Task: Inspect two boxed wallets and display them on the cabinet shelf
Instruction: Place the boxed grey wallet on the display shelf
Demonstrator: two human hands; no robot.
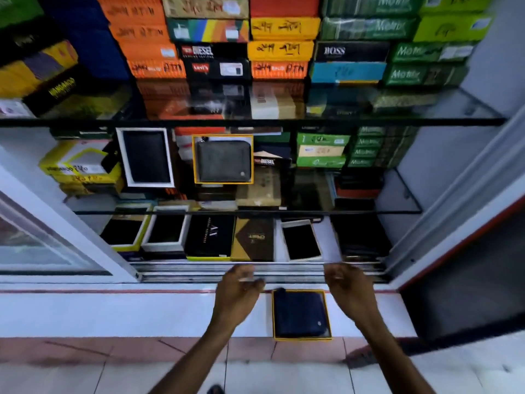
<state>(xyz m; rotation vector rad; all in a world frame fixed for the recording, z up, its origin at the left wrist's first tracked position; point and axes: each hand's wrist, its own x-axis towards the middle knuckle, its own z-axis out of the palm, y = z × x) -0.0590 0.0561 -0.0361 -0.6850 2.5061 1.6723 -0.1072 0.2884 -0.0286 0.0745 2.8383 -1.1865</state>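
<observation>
- Bare forearms rising from the bottom edge of the frame, both reaching up toward the cabinet sill at lower centre.
- Left hand (240,288) with fingers loosely curled and parted, holding nothing; blurred, so finer finger detail not readable.
- Right hand (348,285) likewise slack and empty, fingers bent inward.
- Navy wallet in yellow-rimmed box (301,314) lying flat on the white ledge (113,311), lower centre, between the two wrists and just below the fingertips; nearly square, sides running roughly up-frame; touched by neither hand.
- Right hand slightly nearer its upper right corner; left hand off its upper left corner, a little farther.
- Grey wallet in yellow-rimmed box (223,159) already propped upright on the middle glass shelf (369,211), centre of frame, beside a black wallet in white box (146,157) to its left.
- Likely next: both hands dropping back toward the navy box, gripping its left and right edges, then lifting it up-frame to the shelf.
</observation>
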